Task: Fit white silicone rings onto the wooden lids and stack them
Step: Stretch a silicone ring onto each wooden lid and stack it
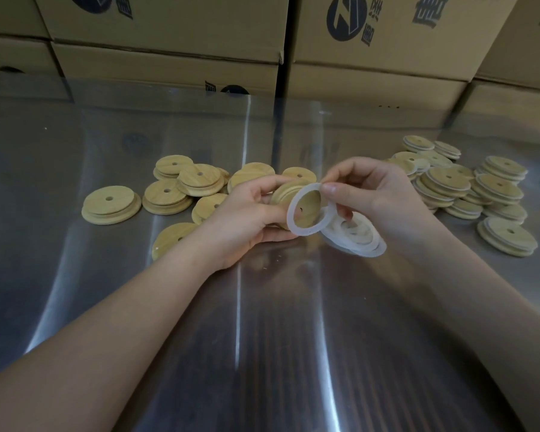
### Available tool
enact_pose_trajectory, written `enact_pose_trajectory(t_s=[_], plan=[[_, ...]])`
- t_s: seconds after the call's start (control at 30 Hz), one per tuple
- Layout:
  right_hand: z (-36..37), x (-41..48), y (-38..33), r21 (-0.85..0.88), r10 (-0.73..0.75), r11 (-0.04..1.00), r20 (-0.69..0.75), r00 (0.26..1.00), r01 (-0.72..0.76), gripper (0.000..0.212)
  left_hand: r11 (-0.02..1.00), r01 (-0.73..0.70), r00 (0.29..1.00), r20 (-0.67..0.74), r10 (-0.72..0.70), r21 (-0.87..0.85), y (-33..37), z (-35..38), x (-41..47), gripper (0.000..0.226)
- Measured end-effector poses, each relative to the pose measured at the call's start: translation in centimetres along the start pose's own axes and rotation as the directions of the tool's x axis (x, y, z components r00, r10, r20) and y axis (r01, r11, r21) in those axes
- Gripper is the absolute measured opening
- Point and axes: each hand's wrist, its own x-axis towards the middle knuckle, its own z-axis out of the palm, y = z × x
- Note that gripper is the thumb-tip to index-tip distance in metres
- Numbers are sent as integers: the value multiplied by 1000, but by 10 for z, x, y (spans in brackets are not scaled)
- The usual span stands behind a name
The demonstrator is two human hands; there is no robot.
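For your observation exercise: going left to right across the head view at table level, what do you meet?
Plain wooden lids → left hand holding a lid → white ring → right hand → ringed lids.

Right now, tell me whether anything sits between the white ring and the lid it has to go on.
Nothing visible does. The right hand pinches the white ring directly in front of the wooden lid held in the left hand, whose face shows through the ring's opening. The spare rings lie below.

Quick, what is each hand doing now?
Left hand: closed, holding a wooden lid.
Right hand: closed, pinching a white silicone ring.
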Motion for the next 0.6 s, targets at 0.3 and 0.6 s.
enact_pose_trajectory(t_s=[0.3,0.6], plan=[[9,0,4,1,40,999,-92,995,-40,14,998,62,998,-14,-62,-19,2,2,3,31],[10,2,7,22,100,995,-119,988,-98,10,997,18,1000,1,-18,71,-1,3,1,43]])
